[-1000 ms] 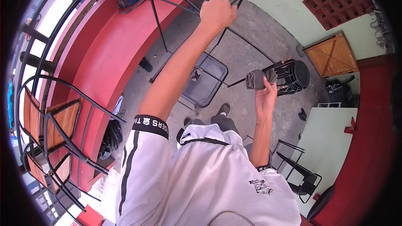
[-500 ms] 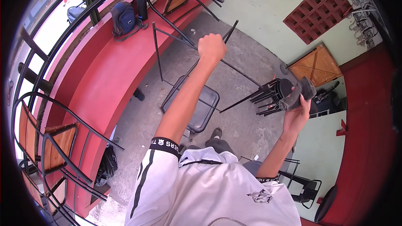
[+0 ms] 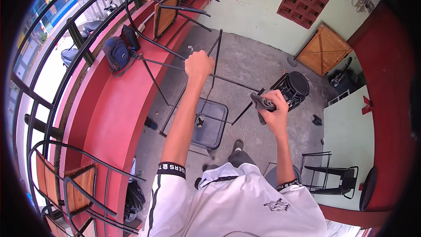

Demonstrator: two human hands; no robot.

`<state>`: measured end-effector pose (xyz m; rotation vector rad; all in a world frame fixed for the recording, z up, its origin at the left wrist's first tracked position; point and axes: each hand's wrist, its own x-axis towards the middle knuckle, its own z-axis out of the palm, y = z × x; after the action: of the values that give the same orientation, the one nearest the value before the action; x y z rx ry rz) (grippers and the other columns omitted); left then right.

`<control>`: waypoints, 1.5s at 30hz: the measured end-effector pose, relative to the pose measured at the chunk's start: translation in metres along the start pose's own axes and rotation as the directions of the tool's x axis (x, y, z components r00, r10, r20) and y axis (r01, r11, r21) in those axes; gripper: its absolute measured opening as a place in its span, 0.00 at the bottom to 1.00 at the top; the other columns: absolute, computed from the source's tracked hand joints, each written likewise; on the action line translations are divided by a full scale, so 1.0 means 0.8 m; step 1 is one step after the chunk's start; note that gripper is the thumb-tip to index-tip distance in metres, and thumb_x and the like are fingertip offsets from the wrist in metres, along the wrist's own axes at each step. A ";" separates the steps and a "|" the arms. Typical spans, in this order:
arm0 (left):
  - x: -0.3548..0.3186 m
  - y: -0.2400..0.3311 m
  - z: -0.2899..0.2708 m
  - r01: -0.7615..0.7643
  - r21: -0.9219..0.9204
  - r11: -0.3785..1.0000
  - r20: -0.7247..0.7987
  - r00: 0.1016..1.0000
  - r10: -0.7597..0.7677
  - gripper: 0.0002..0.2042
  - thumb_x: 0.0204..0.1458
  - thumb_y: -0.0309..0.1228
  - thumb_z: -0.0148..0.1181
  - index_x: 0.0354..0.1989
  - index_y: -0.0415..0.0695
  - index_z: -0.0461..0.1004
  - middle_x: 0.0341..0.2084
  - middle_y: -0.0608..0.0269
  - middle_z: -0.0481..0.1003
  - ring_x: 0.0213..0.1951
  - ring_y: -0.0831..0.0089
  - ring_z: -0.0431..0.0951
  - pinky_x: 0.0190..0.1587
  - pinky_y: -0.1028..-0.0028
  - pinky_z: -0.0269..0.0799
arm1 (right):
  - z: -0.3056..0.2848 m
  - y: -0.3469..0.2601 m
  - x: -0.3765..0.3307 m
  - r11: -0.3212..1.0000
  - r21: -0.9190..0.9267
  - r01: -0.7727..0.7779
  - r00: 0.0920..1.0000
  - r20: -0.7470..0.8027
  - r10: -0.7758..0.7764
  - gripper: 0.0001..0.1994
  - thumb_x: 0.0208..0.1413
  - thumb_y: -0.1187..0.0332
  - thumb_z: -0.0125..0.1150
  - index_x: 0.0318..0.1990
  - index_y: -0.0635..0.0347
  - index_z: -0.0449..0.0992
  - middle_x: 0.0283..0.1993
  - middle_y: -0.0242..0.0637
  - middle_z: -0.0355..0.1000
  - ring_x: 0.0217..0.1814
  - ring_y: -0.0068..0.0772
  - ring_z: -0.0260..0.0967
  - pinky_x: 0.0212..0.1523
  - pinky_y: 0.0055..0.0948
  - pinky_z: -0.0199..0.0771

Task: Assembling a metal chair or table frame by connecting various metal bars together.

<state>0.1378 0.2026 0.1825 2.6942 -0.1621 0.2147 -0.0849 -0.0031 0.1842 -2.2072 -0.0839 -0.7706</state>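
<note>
The left hand [image 3: 199, 64] is gripping a leg of the upturned black metal chair [image 3: 209, 123], fist closed around it, while the right hand [image 3: 274, 110] is clenching a dark cloth [image 3: 262, 102] against another leg. The chair is hanging over the concrete floor [image 3: 250, 63], beside the red counter [image 3: 116, 105] and a black stool [image 3: 293, 88].

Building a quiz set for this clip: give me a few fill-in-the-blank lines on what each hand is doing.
1. The left hand grips a leg of the upturned black metal ____.
2. The right hand holds a dark ____ against a leg's end.
3. The blue backpack sits on the ____ ledge.

Missing words: stool; cloth; red
</note>
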 end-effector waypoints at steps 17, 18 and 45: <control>0.014 0.000 -0.002 0.125 0.071 0.990 0.076 0.989 -0.130 0.19 0.53 0.46 0.60 0.39 0.42 0.85 0.38 0.44 0.83 0.43 0.46 0.84 0.49 0.54 0.79 | 0.131 0.310 -0.118 0.523 0.408 -0.748 0.649 0.288 0.704 0.11 0.62 0.69 0.66 0.49 0.61 0.76 0.42 0.31 0.77 0.43 0.22 0.73 0.46 0.24 0.74; 0.014 0.000 -0.004 0.153 0.082 0.985 0.083 0.984 -0.160 0.19 0.53 0.47 0.60 0.39 0.42 0.85 0.38 0.45 0.83 0.44 0.46 0.84 0.49 0.55 0.79 | 0.160 0.331 -0.146 0.405 0.325 -0.855 0.508 0.362 0.782 0.11 0.62 0.70 0.65 0.49 0.61 0.76 0.43 0.32 0.77 0.43 0.23 0.74 0.46 0.25 0.75; 0.030 -0.002 0.010 0.488 0.136 0.862 0.030 0.868 -0.496 0.25 0.49 0.57 0.64 0.35 0.45 0.85 0.31 0.59 0.83 0.35 0.63 0.83 0.41 0.67 0.74 | 0.343 0.426 -0.207 -0.671 0.502 -0.545 -0.211 0.693 0.689 0.17 0.54 0.55 0.68 0.21 0.44 0.65 0.21 0.26 0.63 0.22 0.31 0.60 0.26 0.35 0.61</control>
<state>0.1623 0.1990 0.1790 2.7571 0.5388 -0.0222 0.0185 -0.0177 -0.2716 -0.3404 1.1550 0.2838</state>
